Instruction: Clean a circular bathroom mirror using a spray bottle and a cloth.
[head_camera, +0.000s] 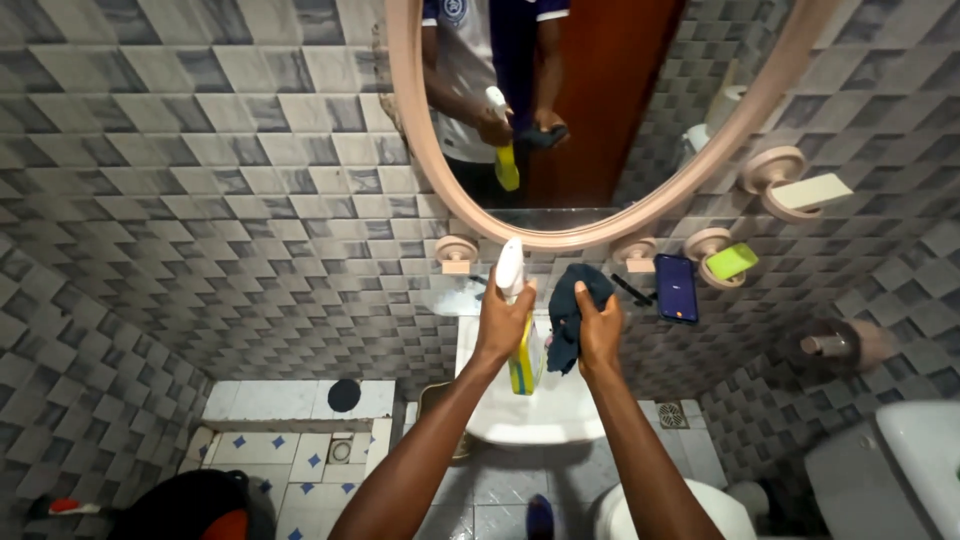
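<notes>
My left hand (500, 325) grips a spray bottle (524, 365) with a white nozzle and yellow liquid, held upright over the white washbasin (530, 415). Just to its right, my right hand (600, 330) clutches a dark blue cloth (572, 300) that hangs bunched from the fingers. Both hands are raised in front of the lower rim of an oval pink-framed mirror (640, 205). The mirror reflects the hands, the bottle and the cloth.
A glass shelf under the mirror carries a dark phone (677, 288). Pink wall holders bear a white soap bar (810, 190) and a green soap (732, 261). Grey patterned tiles cover the walls. A white toilet (680, 515) stands below, a cistern (915, 465) at right.
</notes>
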